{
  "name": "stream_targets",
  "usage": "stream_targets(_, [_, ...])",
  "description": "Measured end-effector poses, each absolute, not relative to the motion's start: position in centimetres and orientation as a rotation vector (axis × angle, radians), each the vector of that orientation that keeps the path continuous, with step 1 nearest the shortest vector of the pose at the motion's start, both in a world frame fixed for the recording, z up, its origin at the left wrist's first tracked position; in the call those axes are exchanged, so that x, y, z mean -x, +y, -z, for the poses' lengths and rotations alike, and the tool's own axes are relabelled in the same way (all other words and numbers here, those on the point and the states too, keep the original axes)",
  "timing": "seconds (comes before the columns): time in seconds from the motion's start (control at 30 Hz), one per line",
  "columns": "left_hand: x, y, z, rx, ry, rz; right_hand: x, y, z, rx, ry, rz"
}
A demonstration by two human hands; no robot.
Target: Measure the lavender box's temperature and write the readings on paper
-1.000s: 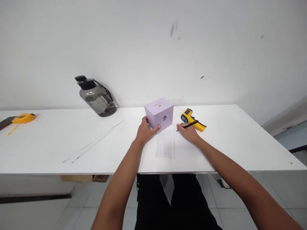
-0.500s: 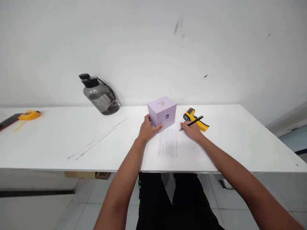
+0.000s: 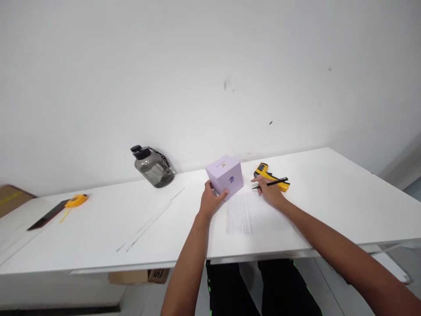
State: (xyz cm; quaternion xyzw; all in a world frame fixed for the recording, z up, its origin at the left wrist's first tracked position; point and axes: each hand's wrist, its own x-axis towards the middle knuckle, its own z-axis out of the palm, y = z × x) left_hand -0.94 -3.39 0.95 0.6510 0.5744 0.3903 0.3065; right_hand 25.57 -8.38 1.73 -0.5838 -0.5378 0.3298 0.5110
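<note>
A lilac cube-shaped box (image 3: 221, 179) with a small dark blue mark on its front is gripped at its lower left by my left hand (image 3: 212, 199), thumb on the front face. Between the fingers of my right hand (image 3: 268, 189) is a black pen (image 3: 274, 183), its tip pointing left, just above the tabletop. Right behind that hand lies a yellow and black infrared thermometer (image 3: 283, 186), partly covered by the hand and pen. A sheet of paper with rows of writing (image 3: 239, 217), too blurred to read, lies in front of the box.
A grey translucent water bottle (image 3: 153, 169) with a black cap stands by the wall. Farther left on the white table (image 3: 105, 232) are a yellow tape measure (image 3: 76, 201), a dark flat strip (image 3: 49, 215) and a cardboard box (image 3: 13, 199). Another carton (image 3: 131, 277) is under the table.
My view has tilted up and swung left, bringing the cardboard box into sight. The right hand has turned the pen flatter. My left hand stays on the lilac box.
</note>
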Motion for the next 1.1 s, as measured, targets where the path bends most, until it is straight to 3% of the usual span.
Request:
stream_targets(0.27, [1.0, -3.1, -0.7, -1.724, 1.502, -1.058, -26.0, -8.2, -0.9, 1.346, -2.035, -0.241])
stream_targets(0.43, [1.0, -3.0, -0.7, -1.716, 1.505, -1.074, -25.5, -8.5, -0.6, 1.397, -2.318, -0.155])
stream_targets(0.57, [1.0, -3.0, -0.8, -1.689, 1.522, -1.067, -25.6, -8.6, -1.2, 1.497, -2.287, -0.157])
stream_targets(0.8, [0.9, -2.6, -0.6, -1.646, 1.519, -1.102, -27.7, -7.8, -2.2, 2.01, -1.789, 0.188])
stream_targets(1.1, [1.1, -2.4, -0.5, -1.574, 1.518, -1.135, -28.4, -7.4, -0.7, 2.235, -1.733, 0.083])
